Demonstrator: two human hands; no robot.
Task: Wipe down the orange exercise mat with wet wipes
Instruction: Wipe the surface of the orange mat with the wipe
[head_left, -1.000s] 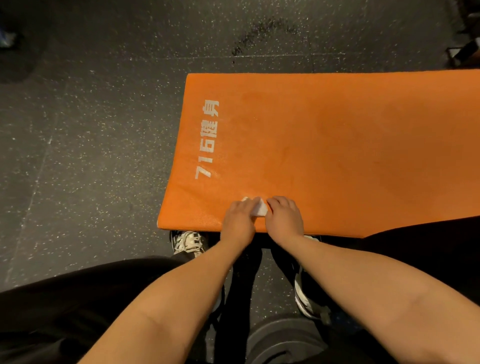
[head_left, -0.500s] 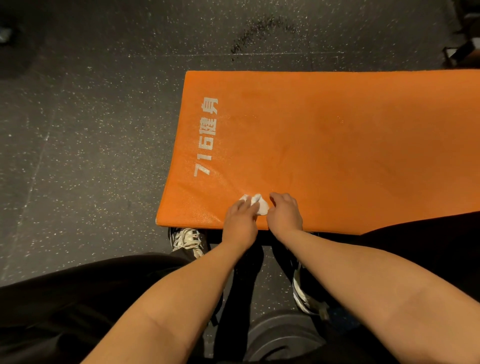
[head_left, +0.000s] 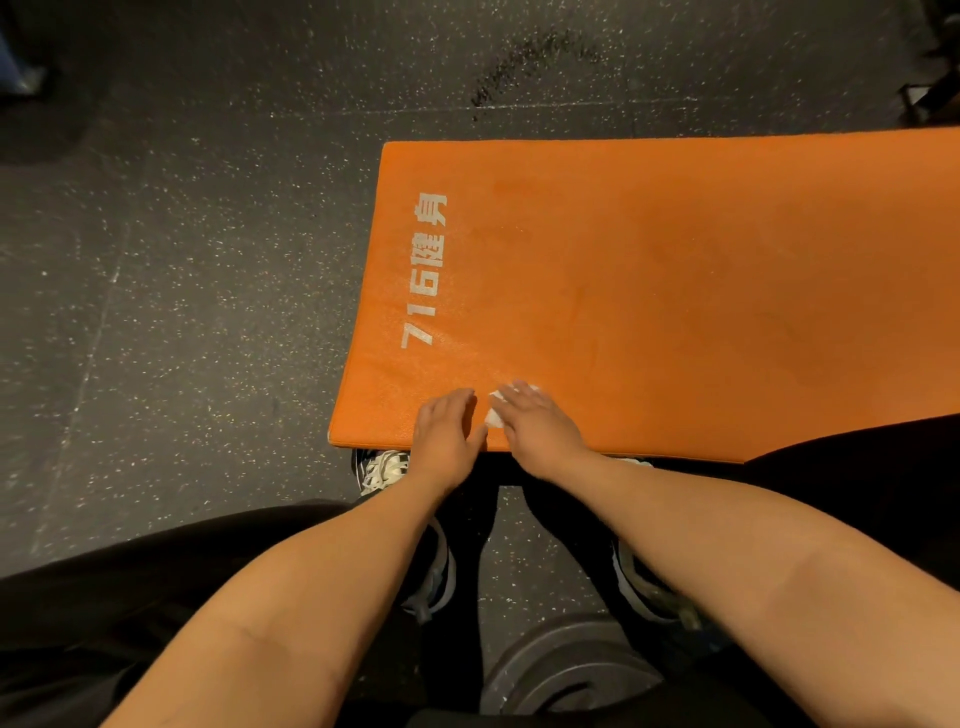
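The orange exercise mat (head_left: 675, 291) lies on the dark floor, with white "716" lettering along its left end. A small white wet wipe (head_left: 497, 414) sits near the mat's front left corner, mostly covered. My right hand (head_left: 540, 428) lies flat on the wipe, pressing it against the mat. Just to its left, my left hand (head_left: 447, 434) rests palm-down on the mat, fingers loosely apart and holding nothing, close to the wipe.
Dark speckled rubber floor (head_left: 182, 312) surrounds the mat. My shoes (head_left: 384, 470) stand at the mat's front edge, between black trouser legs. A round weight plate (head_left: 566, 670) lies on the floor below my arms. Dark equipment (head_left: 935, 93) stands at the far right.
Both hands held the bunched wipe between them before. Now the left hand has come off it and the right hand lies flat over it, a little farther onto the mat.
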